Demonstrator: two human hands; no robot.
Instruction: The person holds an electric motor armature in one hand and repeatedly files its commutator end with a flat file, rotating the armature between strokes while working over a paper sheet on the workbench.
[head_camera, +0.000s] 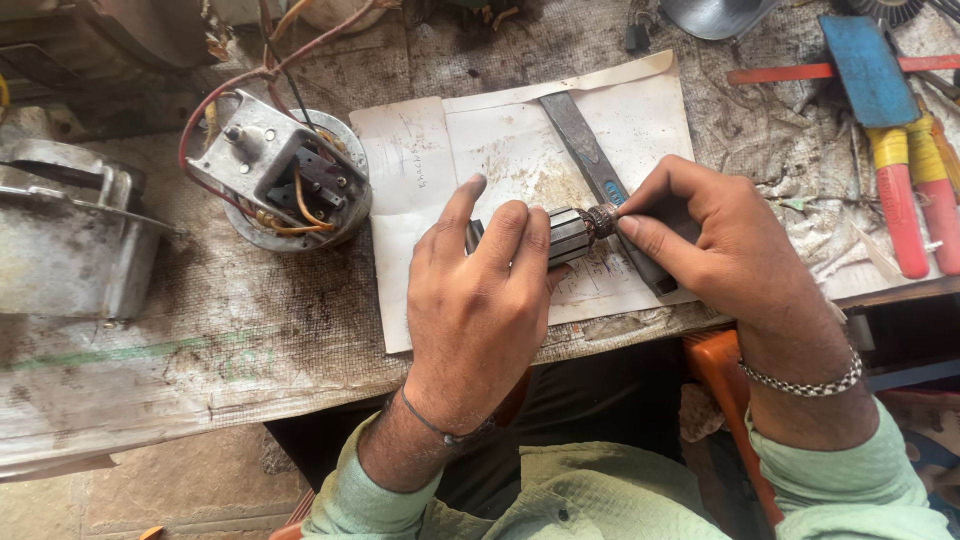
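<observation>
Both hands meet just right of the middle of the frame, over a sheet of stained paper (520, 150) spread on the bench. Left hand (480, 290) is wrapped over a small motor armature (568, 236), fingers curled down across its grey laminated body, thumb stretched out toward the upper left. Right hand (715, 240) comes in from the right with thumb and forefinger pinched narrow at the armature's coppery end (601, 220) — whether something thin sits between those fingertips I cannot tell from here.

Now the risks, as I judge them. The armature is round and held only by the curl of the left fingers; if the pinch on the right pushes harder than the left grips, it may roll or twist out and drop to the paper, or off the near edge of the bench (200, 350) into the lap. The copper end looks delicate, so a slip of the fingertips could scrape it or snag fine wire.

Directly under the right hand lies a flat metal file (580, 135) running diagonally from the upper middle of the frame — a knuckle coming down hard could catch its edge. To the left, a round metal housing (285, 175) trails red and yellow wires (215, 100); well apart for now, though a left elbow swinging wide could tug them. Red-handled pliers (905, 195) sit at the far right, clear of it all.
</observation>
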